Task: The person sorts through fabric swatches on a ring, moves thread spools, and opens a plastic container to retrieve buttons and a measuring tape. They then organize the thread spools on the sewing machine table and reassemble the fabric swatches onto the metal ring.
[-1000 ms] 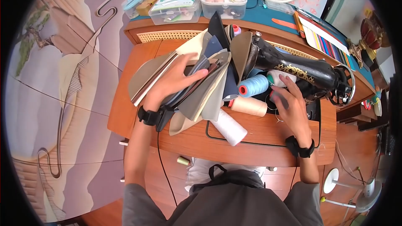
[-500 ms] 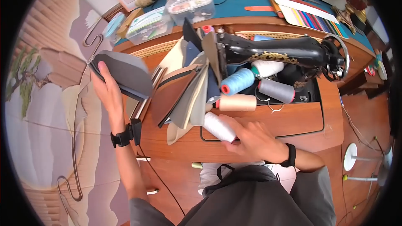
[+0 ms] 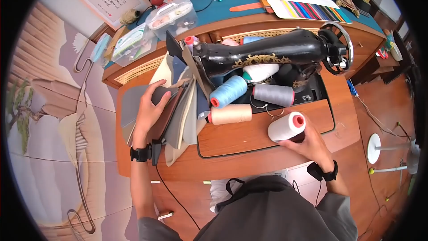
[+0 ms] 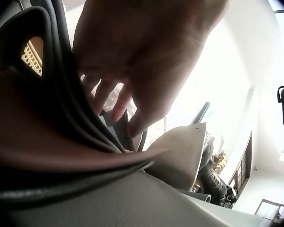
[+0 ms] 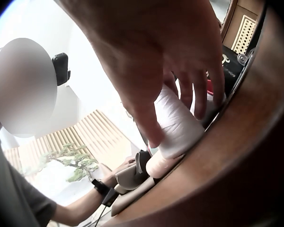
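My right hand (image 3: 315, 145) grips a white thread spool (image 3: 285, 127) with a red core, thumb on one side and fingers round the other. It stands tilted over the front of the wooden table (image 3: 249, 145). My left hand (image 3: 149, 114) is at the fanned leather pieces (image 3: 185, 114), thumb and fingers spread apart beside a brown one (image 3: 164, 120). In the left wrist view its fingers (image 4: 118, 106) hang loosely above the stacked sheets. A dark grey piece (image 3: 133, 100) lies left of that hand. Blue (image 3: 229, 91), grey (image 3: 274, 94) and peach (image 3: 231, 114) spools lie by the sewing machine.
The black sewing machine (image 3: 263, 53) with its handwheel (image 3: 336, 47) takes up the table's back right. Behind it, a teal-topped desk (image 3: 214, 11) carries clear plastic boxes (image 3: 171, 20) and a colour strip card (image 3: 303, 9). A wire ring (image 3: 275, 112) lies near the grey spool.
My left hand carried a dark grey piece left, where it now lies, and came back to the leather pieces. My right hand left the grey spool, took the white one and moved it right.
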`<act>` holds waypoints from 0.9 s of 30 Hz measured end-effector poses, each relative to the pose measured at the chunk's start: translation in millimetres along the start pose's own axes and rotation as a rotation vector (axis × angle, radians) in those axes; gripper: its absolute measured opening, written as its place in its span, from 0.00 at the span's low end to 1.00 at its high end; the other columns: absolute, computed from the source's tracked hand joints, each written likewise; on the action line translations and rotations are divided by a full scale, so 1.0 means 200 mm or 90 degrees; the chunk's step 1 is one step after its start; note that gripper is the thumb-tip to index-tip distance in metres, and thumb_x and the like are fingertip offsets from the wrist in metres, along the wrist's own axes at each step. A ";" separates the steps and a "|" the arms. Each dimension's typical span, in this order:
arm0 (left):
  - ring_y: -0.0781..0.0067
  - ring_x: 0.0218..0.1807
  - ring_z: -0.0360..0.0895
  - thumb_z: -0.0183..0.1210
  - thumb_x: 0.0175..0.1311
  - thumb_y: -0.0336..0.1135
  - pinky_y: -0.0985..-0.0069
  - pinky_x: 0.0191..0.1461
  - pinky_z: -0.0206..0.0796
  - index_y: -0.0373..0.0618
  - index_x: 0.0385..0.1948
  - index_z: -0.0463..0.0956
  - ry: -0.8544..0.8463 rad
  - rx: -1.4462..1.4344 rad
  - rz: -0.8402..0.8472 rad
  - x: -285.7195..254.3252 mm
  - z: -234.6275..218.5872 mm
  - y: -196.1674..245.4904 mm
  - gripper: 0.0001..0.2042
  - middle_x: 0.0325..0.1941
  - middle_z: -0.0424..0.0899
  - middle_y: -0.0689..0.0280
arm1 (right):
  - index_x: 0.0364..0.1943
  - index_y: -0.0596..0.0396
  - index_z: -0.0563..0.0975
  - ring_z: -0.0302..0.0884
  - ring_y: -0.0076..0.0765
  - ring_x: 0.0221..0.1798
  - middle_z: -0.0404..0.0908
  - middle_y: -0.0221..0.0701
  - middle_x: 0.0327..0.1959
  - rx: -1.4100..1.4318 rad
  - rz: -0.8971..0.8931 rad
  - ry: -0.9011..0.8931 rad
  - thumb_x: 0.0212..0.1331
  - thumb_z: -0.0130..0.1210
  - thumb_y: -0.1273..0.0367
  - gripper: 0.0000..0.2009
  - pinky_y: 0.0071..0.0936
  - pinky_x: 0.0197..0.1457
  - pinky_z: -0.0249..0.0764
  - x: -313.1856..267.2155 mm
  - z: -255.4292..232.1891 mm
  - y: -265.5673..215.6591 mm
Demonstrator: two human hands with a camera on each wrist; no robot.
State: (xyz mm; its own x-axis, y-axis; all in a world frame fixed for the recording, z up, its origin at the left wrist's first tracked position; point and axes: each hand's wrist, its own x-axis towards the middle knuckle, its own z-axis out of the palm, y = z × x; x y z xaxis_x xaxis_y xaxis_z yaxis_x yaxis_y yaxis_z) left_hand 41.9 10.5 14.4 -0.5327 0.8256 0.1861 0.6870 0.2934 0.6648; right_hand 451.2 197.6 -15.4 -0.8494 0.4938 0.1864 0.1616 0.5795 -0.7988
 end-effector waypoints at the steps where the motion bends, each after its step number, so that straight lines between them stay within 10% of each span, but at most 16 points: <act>1: 0.59 0.59 0.78 0.64 0.65 0.36 0.69 0.64 0.65 0.42 0.56 0.76 0.036 0.004 0.025 0.01 -0.02 -0.01 0.19 0.55 0.83 0.57 | 0.64 0.58 0.69 0.77 0.50 0.56 0.77 0.41 0.55 -0.003 0.025 0.045 0.44 0.73 0.71 0.37 0.37 0.59 0.74 0.00 0.01 0.01; 8: 0.65 0.61 0.76 0.63 0.66 0.36 0.67 0.61 0.66 0.46 0.56 0.75 0.208 0.035 0.065 0.20 -0.19 -0.03 0.18 0.57 0.81 0.61 | 0.63 0.60 0.69 0.75 0.57 0.60 0.77 0.49 0.58 -0.017 0.062 0.050 0.50 0.71 0.71 0.34 0.41 0.62 0.72 0.07 0.13 0.00; 16: 0.48 0.71 0.62 0.71 0.55 0.43 0.58 0.71 0.57 0.48 0.66 0.67 0.354 0.339 0.146 0.62 -0.35 -0.25 0.35 0.68 0.68 0.52 | 0.64 0.62 0.67 0.75 0.55 0.61 0.76 0.48 0.58 -0.059 0.042 0.078 0.46 0.73 0.72 0.37 0.40 0.63 0.71 0.05 0.17 0.02; 19: 0.45 0.73 0.56 0.73 0.51 0.47 0.56 0.71 0.56 0.53 0.70 0.62 0.272 0.551 -0.027 0.65 -0.40 -0.34 0.42 0.70 0.64 0.52 | 0.67 0.61 0.64 0.74 0.50 0.62 0.73 0.47 0.61 -0.040 0.042 0.097 0.43 0.74 0.70 0.43 0.39 0.65 0.70 0.03 0.19 0.07; 27: 0.46 0.75 0.56 0.72 0.52 0.50 0.60 0.72 0.59 0.54 0.63 0.72 0.230 0.450 -0.066 0.54 -0.48 -0.24 0.34 0.74 0.60 0.50 | 0.72 0.61 0.55 0.69 0.45 0.66 0.67 0.45 0.65 0.073 0.023 0.191 0.47 0.70 0.67 0.47 0.42 0.68 0.68 -0.01 0.23 0.13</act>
State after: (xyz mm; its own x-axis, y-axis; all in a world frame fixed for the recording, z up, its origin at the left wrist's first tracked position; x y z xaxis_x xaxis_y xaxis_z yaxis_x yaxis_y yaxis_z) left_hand -94.7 39.5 72.0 -0.6546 0.6059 0.4521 0.7117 0.6955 0.0983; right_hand 434.6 181.2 -62.5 -0.6552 0.6920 0.3030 0.1177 0.4898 -0.8639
